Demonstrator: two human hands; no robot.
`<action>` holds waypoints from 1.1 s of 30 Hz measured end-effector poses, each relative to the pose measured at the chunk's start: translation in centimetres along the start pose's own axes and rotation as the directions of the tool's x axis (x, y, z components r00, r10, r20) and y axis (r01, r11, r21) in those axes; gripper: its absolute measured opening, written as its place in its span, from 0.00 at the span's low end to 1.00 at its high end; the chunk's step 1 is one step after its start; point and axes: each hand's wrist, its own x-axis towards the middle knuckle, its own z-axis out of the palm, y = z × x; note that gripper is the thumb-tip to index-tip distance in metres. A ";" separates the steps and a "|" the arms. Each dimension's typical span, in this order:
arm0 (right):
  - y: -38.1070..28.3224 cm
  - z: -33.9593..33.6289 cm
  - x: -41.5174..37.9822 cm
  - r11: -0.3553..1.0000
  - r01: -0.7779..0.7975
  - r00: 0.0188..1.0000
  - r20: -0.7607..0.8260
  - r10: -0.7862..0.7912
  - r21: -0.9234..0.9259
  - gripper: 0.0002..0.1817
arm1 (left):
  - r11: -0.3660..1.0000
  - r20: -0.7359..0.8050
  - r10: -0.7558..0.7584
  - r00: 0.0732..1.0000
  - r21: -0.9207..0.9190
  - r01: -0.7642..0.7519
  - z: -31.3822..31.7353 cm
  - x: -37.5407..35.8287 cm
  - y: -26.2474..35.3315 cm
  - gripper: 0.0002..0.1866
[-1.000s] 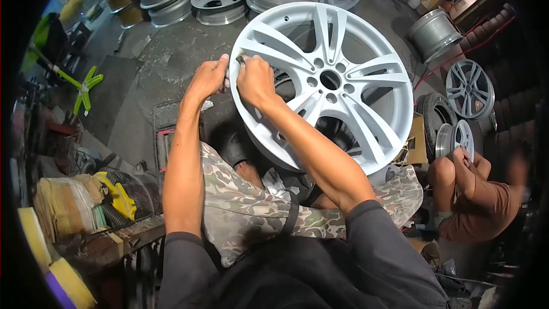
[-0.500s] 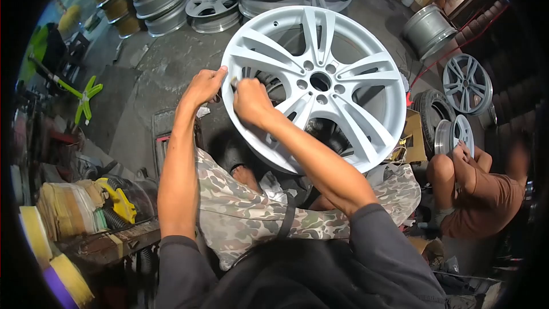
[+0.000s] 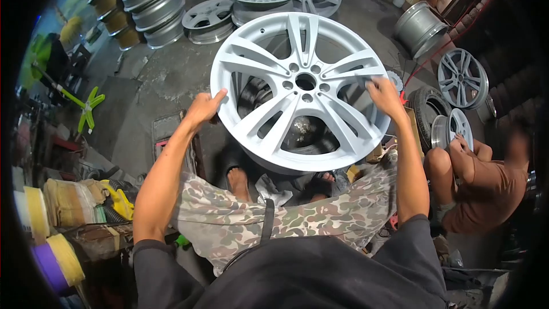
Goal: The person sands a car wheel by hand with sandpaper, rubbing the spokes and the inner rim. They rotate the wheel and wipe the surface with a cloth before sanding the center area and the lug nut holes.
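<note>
Left hand gripped the rim's left edge, thumb on top. Pale rim lay tilted above the camouflage trousers. Right hand was at its right side, fingers curled; whether they held anything, cannot tell.

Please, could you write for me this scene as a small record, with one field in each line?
Main object: pale wheel rim, face up, five split spokes
Left hand: grips the rim's left edge, thumb on top
Right hand: at the rim's right side; blurred, grip unclear
Co-worker: at right, in brown, hands at a smaller wheel
Floor, far left: stacked wheels
Floor, right: black tyre
</note>
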 end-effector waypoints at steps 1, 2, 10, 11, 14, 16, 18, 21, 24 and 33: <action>1.6 0.8 -1.2 0.999 0.033 0.999 0.041 -0.034 0.024 0.22 | 1.000 -0.055 -0.019 0.998 -0.020 0.018 0.8 -1.0 0.5 0.38; 1.2 1.1 -2.5 0.994 -0.003 0.990 0.139 -0.012 0.108 0.23 | 0.999 -0.109 -0.039 0.993 -0.038 0.035 1.2 -1.7 0.8 0.38; -2.7 6.2 -4.7 0.998 0.028 1.000 -0.011 -0.028 0.047 0.20 | 0.994 -0.202 -0.103 0.974 0.010 0.107 2.7 0.6 -1.1 0.38; -2.7 6.4 -4.6 0.999 0.027 0.999 -0.034 -0.026 0.041 0.19 | 0.995 -0.282 -0.092 0.955 0.001 0.096 3.2 1.7 -1.9 0.37; -2.4 6.8 -4.7 0.996 0.065 0.997 -0.047 -0.062 0.054 0.20 | 0.986 -0.281 -0.145 0.949 -0.120 0.115 3.4 1.5 -1.7 0.35; -3.3 6.5 -5.0 0.997 0.062 0.997 -0.043 -0.060 0.054 0.20 | 0.989 -0.336 -0.145 0.931 -0.023 0.145 2.9 2.3 -1.6 0.35; -4.4 6.9 -6.0 0.995 0.068 0.997 -0.049 -0.064 0.075 0.19 | 0.993 -0.365 -0.118 0.924 -0.062 0.103 2.4 4.5 -2.3 0.36; -6.6 8.1 -7.8 0.985 -0.049 0.996 -0.068 0.062 0.168 0.15 | 0.999 -0.345 -0.043 0.938 0.002 0.046 0.1 10.6 -2.7 0.38; -9.0 7.9 -9.6 0.973 -0.079 0.996 -0.033 0.089 0.219 0.16 | 0.991 -0.249 0.092 0.964 0.113 -0.065 -2.1 15.2 -2.2 0.40; -8.0 4.2 -8.8 0.971 0.031 0.977 0.200 -0.080 0.235 0.14 | 0.868 -0.219 0.178 0.959 0.495 -0.048 -4.2 12.1 1.9 0.42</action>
